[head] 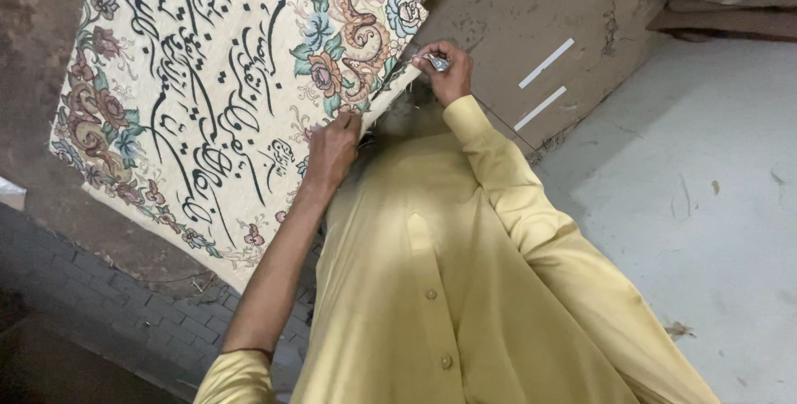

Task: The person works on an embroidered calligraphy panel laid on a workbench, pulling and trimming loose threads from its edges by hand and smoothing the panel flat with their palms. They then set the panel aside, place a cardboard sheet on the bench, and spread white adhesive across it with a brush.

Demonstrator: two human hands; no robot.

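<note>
Nearest the lens, the yellow shirt (432, 288) fills the lower frame, buttons running up the middle; above it the left hand (332, 151) is clamped on the near edge of the woven tapestry (207, 88), fingers folded over the border and pinching the cloth taut; the right hand (448, 72) sits further along that same edge, near the floral corner, fingers closed around a small metal tool (437, 62), its exact kind too small to tell; by my read the step in hand is working along the hem at that corner, one hand tensioning, the other applying the tool; the next move would call for steady tension and a careful advance along the edge. The tapestry lies flat on the brown surface (50, 5); its long axis runs diagonally from lower left to upper right, the worked edge facing the person; grey floor (697, 188) lies to the right.
</note>
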